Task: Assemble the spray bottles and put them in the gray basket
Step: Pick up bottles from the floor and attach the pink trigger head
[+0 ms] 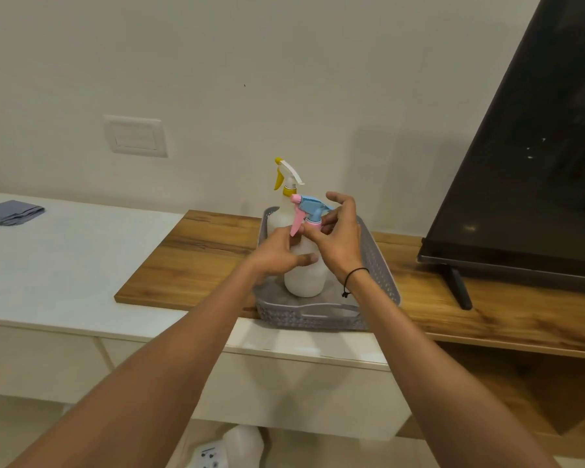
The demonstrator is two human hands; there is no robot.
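Note:
A gray perforated basket [379,265] sits on the wooden board. Inside it, at the back, a white bottle with a yellow-and-white spray head [286,179] stands upright. In front of it stands a second white bottle [304,278] topped by a blue-and-pink spray head [306,207]. My left hand [279,253] wraps around this bottle's shoulder. My right hand [338,236] pinches the pink collar of the spray head with thumb and fingers.
A wooden board [190,261] lies on a white cabinet [65,258]. A black TV screen [527,157] on a stand rises at the right. A folded grey cloth [11,212] lies far left. A wall switch plate [135,136] is behind.

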